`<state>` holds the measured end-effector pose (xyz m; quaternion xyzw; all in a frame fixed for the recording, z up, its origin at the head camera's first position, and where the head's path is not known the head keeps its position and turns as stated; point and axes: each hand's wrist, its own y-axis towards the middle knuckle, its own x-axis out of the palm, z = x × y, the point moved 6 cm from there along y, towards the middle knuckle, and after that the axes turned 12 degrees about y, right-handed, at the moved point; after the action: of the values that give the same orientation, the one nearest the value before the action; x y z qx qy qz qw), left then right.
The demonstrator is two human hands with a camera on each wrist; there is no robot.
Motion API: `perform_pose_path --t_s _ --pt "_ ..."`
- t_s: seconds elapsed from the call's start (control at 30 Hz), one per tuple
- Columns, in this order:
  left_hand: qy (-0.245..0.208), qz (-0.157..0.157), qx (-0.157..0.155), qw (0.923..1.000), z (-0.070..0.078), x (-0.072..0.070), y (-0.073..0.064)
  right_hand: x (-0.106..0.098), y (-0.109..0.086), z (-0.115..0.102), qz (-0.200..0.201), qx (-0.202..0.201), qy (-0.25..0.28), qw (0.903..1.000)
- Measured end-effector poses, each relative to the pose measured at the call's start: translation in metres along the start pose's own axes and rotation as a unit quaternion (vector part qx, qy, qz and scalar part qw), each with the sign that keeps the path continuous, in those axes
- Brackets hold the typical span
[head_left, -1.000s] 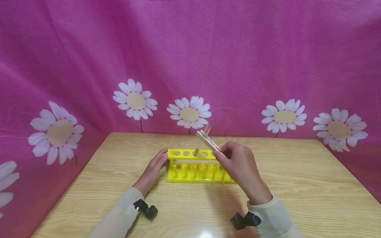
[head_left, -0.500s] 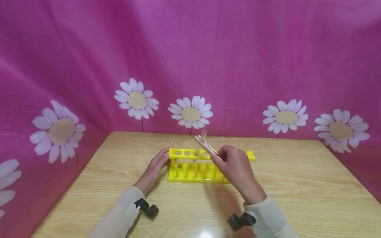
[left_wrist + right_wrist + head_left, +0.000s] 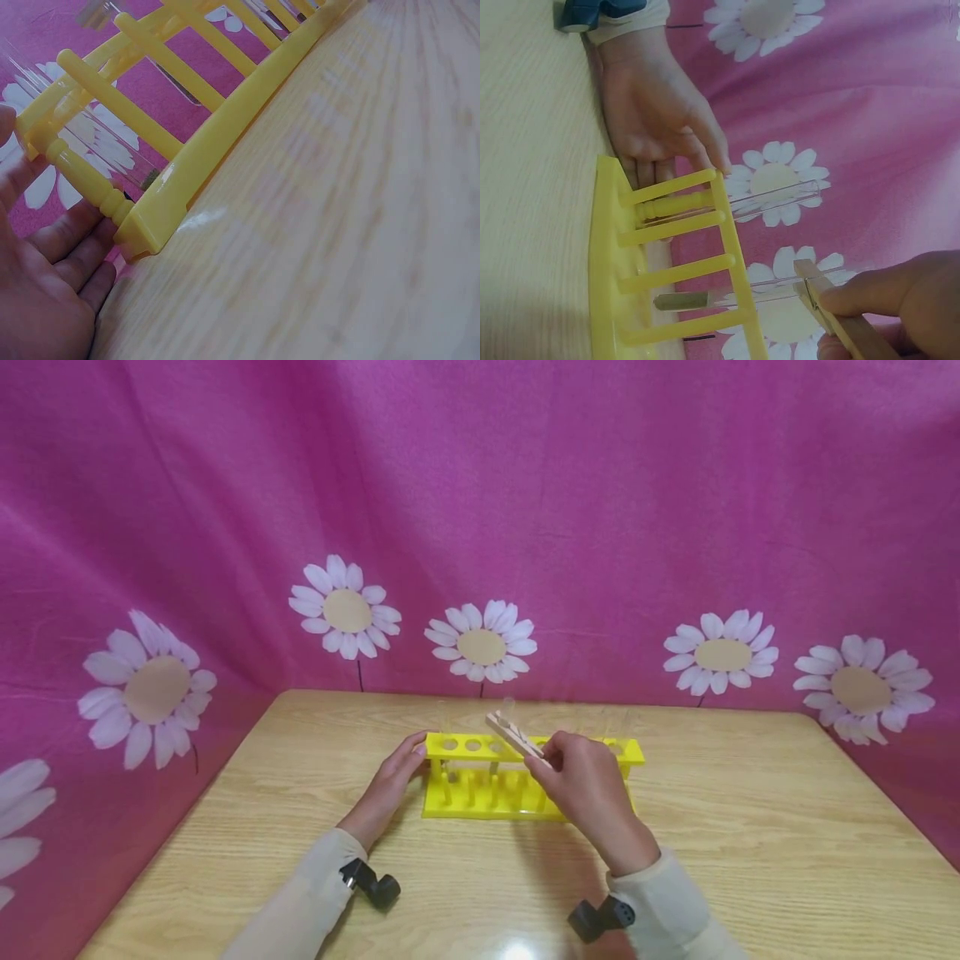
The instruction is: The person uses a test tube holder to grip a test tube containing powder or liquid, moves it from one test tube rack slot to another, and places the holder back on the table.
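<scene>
- Pinching a wooden clip (image 3: 514,735) between thumb and fingers, the right hand (image 3: 588,789) hangs above the front of the rack, with the clip slanting up and to the left.
- At the clip's tip is the upper part of a glass tube (image 3: 682,301), close to upright and passing down through the third hole from the left.
- Dark greyish matter fills the tube's lower end, which sits between the top bar and the base, apart from the base.
- Curled about the left end of the yellow rack (image 3: 495,815), the left hand (image 3: 392,781) has its thumb at the top bar and other fingers around the end post.
- Just beside that post stands an end tube (image 3: 795,193), also with something dark at its bottom.
- Faint tube tops (image 3: 617,722) rise at the rack's right end, partly hidden by the right hand.
- Under everything lies a wood-grain table (image 3: 465,877); behind hangs a pink cloth (image 3: 570,527) printed with white daisies (image 3: 480,645).
</scene>
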<state>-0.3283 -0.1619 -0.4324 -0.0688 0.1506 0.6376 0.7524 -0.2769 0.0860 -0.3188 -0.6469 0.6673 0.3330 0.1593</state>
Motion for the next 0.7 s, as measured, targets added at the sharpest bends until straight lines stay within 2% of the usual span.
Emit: perform_pose_path --t_s 0.3,0.7 --pt "0.0 -0.002 -0.002 1.0 -0.0018 -0.0007 0.0007 0.0038 -0.0005 0.001 0.003 -0.017 -0.01 0.9998" --pt "-0.005 -0.002 0.008 1.0 0.0003 0.0001 0.0007 0.0061 0.0004 0.0036 0.001 -0.008 -0.009 0.9999"
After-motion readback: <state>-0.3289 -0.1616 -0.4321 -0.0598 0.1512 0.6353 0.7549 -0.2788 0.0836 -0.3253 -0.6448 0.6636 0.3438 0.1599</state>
